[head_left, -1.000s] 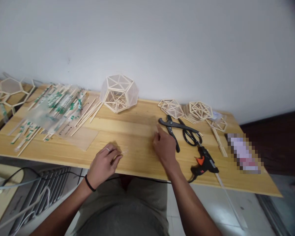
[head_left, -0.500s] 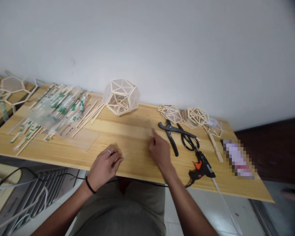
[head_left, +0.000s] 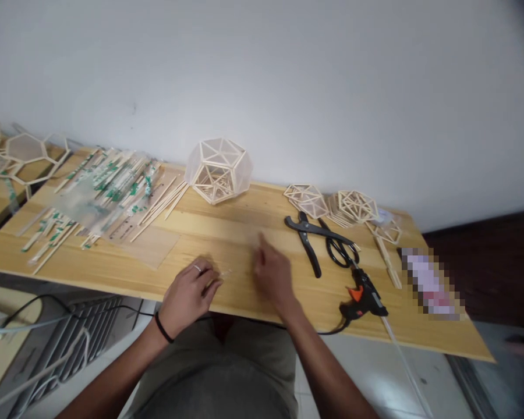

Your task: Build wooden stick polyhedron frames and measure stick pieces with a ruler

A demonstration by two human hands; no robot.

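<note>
My left hand is closed low over the front of the table, thumb and fingers pinched together. At its fingertips shows a small clear wisp, too fine to name. To its right, my right hand has its fingers curled and the index finger pointing forward. That hand is slightly blurred, and whatever its fingers may hold is hidden. Behind my hands stands a faceted ball frame of wooden sticks with translucent panels. Black pliers lie to the right of my right hand.
A black glue gun with an orange trigger lies at the front right, beside black-handled scissors. Stick frames are stacked behind. Loose sticks and wrapped sticks cover the left side. A pixelated object sits far right.
My right hand has moved left, closer to my left hand. My left hand keeps its pinch in nearly the same place. The view has shifted slightly.
</note>
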